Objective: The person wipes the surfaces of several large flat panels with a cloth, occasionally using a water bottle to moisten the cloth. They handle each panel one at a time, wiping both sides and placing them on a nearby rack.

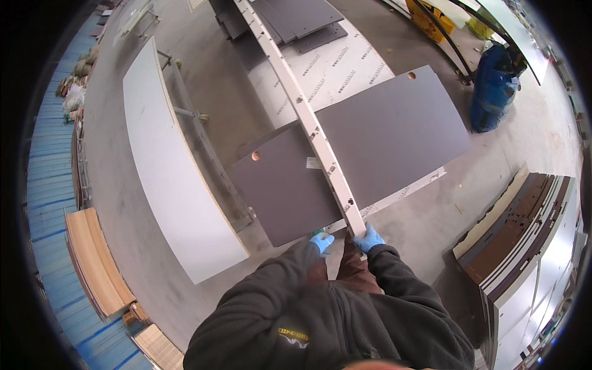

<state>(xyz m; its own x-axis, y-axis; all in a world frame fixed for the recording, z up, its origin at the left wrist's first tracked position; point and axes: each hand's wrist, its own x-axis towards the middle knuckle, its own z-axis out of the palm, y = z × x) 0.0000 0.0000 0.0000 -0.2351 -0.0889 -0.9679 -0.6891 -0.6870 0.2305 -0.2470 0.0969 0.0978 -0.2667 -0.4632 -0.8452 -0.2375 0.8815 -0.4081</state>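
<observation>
A long, narrow pale board [314, 132] with dark printed marks along it runs away from me across a dark grey panel [394, 139]. My right hand [369, 238], in a blue glove, grips the near end of the board. A little to its left, by the panel's near edge, is my left hand [322, 242], also blue-gloved. Its fingers are curled, with a small green thing showing at them; its kind is too small to tell. Round copper-coloured spots mark two of the panel's corners. Beneath the panel lies a printed white sheet [345, 61].
More dark panels [296, 18] lie at the far end. On the left, a long white panel [166, 166] rests on a metal frame. Boards [524, 240] are stacked at the right, wood-coloured boards [98, 259] at the left. A blue drum-like bag [493, 89] stands far right.
</observation>
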